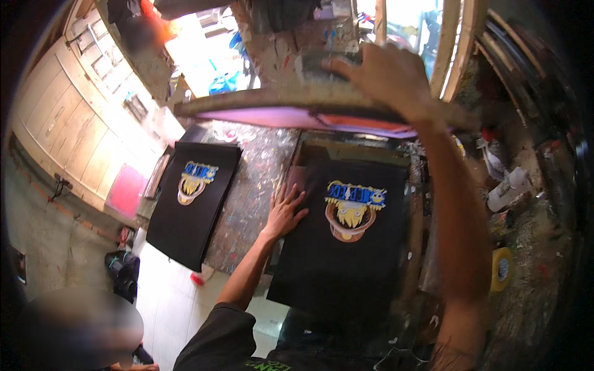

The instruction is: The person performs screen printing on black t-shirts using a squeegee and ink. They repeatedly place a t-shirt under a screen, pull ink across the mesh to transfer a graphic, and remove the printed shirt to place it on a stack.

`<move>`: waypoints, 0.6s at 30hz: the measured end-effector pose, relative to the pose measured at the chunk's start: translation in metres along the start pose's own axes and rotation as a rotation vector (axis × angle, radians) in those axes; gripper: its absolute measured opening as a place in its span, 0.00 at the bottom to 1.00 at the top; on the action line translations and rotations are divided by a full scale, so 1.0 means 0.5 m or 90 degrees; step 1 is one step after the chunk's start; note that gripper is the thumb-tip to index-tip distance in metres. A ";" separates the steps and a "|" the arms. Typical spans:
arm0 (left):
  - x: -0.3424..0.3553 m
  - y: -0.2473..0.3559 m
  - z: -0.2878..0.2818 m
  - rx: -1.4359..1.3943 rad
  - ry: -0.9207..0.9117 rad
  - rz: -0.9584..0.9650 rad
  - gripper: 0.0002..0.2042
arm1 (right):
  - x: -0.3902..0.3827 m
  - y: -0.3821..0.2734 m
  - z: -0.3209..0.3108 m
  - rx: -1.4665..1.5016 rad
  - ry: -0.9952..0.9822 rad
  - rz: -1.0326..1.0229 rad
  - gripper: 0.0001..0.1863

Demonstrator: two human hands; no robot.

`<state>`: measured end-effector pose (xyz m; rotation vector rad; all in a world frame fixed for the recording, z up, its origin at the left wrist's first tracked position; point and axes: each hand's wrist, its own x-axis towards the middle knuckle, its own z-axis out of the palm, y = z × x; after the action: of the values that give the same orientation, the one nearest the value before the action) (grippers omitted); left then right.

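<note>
My left hand [286, 212] lies flat with fingers spread on the left edge of a black fabric piece [346, 272]. This cloth is laid on a flat printing board and bears a colour print [351, 213] of a yellow-haired cartoon head under blue lettering. Beyond it, a wooden-framed printing screen [260, 102] with pink and orange showing on its underside is raised at a tilt. Above the screen's near bar is my right hand [393, 77], thumb stretched to the left beside a dark block [312, 67]. The other fingers are blurred and partly hidden, so their grip is unclear.
Another black printed cloth [195, 216] lies to the left on the paint-stained table [253, 185]. A roll of yellow tape [502, 269] and a white bottle [510, 188] are at the right. A blurred person [80, 328] is at lower left, near a pink panel [128, 190].
</note>
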<state>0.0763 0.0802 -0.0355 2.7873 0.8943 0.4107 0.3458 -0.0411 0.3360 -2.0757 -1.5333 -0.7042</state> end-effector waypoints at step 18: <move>-0.420 -0.474 -0.290 -0.538 1.131 -0.515 0.20 | 0.182 0.171 0.070 -0.087 0.043 0.079 0.35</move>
<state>-0.2613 0.1589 -0.0024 0.6245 1.3378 2.3132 0.4548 0.0239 0.3624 -2.2013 -1.3411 -0.8433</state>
